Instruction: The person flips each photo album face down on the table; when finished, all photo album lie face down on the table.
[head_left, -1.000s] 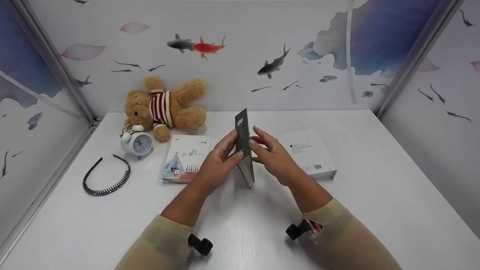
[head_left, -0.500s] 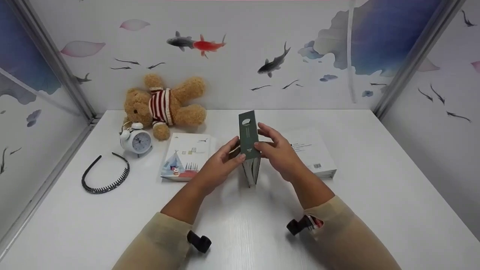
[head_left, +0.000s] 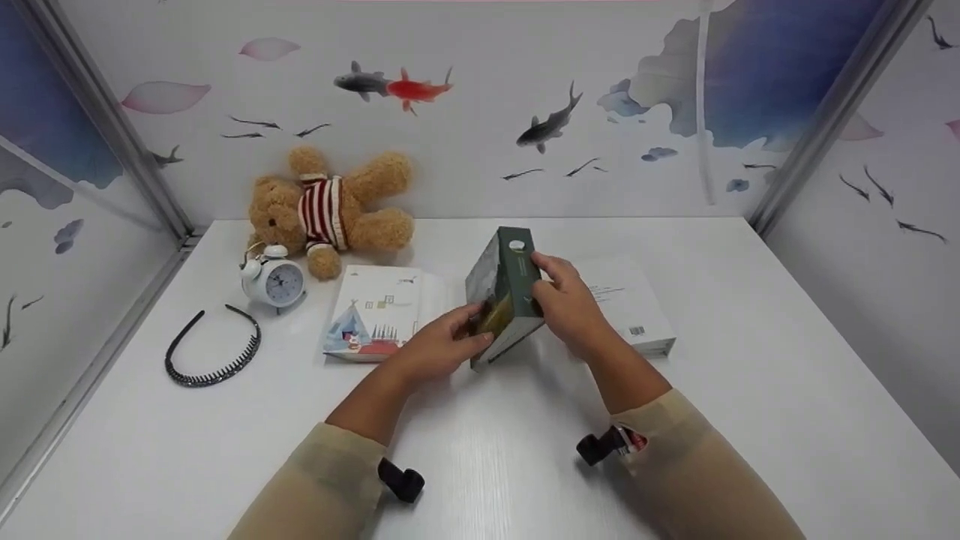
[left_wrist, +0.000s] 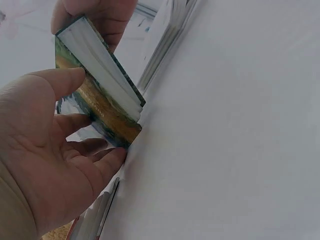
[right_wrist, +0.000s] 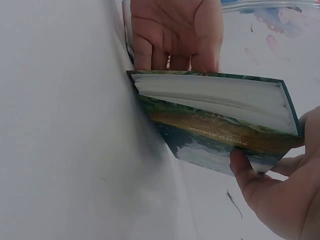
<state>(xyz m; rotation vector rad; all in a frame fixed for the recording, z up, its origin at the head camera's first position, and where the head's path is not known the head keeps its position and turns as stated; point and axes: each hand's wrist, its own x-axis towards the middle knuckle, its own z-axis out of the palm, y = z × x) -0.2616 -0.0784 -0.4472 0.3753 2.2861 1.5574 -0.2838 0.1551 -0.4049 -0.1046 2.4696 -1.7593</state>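
A thick photo album [head_left: 517,281] with a green spine stands tilted over the middle of the white table. Its spine faces upward, and "PHOTO ALBUM" shows on the cover in the right wrist view. My right hand [head_left: 571,306] grips it at the spine, with fingertips on the lettered cover [right_wrist: 210,132]. From the other side my left hand [head_left: 435,346] holds the lower part of the opposite cover [left_wrist: 102,100], thumb by the page edge and fingers bent against the cover. White pages [right_wrist: 210,97] show between the covers.
A white book with a tent picture [head_left: 371,315] lies on the left, and another white book [head_left: 634,307] on the right. Farther left are a white alarm clock [head_left: 277,285], a black headband [head_left: 251,352] and a teddy bear [head_left: 322,214]. Printed panels [head_left: 465,150] enclose the table.
The album has turned from nearly edge-on to showing its spine and left cover, and has shifted slightly right. My left hand has slid lower on it; my right hand has moved right with the spine.
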